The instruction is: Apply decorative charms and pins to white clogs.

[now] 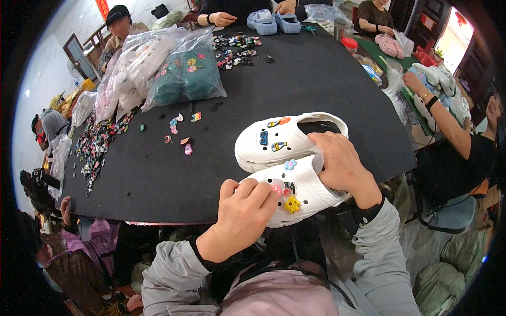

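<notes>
Two white clogs lie side by side at the near edge of the black table. The far clog [250, 143] carries small charms, among them blue sunglasses [263, 138] and a bottle [279, 146]. On the near clog [316, 190] sit a blue flower charm [290, 165], black letters and a yellow charm [292, 205]. My right hand [342, 163] grips the near clog, its fingers reaching down into the foot opening. Curled over the toe, my left hand [247, 210] has its fingertips closed at a pink round charm [276, 190]; the thumb is hidden.
Loose charms [97, 147] lie heaped at the table's left, with another pile [234, 50] at the back. Plastic bags of clogs [184, 73] stand behind several stray charms. Across the table a person handles blue clogs [274, 22]. Another person's arm [448, 118] works at right.
</notes>
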`<move>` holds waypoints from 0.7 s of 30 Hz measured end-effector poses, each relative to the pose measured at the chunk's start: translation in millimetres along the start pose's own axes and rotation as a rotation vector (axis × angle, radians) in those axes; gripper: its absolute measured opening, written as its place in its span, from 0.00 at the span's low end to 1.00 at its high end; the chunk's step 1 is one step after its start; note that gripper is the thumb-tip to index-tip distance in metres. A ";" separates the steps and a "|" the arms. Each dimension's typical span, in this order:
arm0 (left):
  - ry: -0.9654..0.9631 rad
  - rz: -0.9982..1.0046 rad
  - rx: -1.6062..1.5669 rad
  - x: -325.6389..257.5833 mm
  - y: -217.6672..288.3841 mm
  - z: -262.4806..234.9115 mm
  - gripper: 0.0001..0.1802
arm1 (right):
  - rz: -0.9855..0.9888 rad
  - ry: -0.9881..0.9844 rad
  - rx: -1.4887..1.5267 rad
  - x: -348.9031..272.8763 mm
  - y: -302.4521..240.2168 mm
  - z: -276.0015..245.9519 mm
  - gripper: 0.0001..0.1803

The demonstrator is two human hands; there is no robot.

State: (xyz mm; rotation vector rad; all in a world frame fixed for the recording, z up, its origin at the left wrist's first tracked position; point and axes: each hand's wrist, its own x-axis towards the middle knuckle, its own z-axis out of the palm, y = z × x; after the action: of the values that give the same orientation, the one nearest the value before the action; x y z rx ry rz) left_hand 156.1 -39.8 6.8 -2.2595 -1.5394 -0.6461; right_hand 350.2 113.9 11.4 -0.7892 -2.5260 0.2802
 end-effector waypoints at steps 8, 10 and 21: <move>-0.270 0.003 0.007 2.3 4.5 -12.1 0.17 | -0.006 0.014 -0.001 -1.2 -1.7 -1.1 0.30; -0.361 0.008 0.052 3.1 4.6 -13.6 0.18 | -0.024 0.021 -0.008 -0.5 -1.8 -0.6 0.31; -0.327 -0.076 -0.132 8.6 0.6 -5.9 0.19 | -0.039 -0.076 0.028 10.6 7.0 -3.7 0.33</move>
State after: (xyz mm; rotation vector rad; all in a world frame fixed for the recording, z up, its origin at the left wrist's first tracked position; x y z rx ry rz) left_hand 158.3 -36.3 16.4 -2.5145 -1.7863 -0.4233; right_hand 347.7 125.9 16.4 -0.7305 -2.5996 0.3375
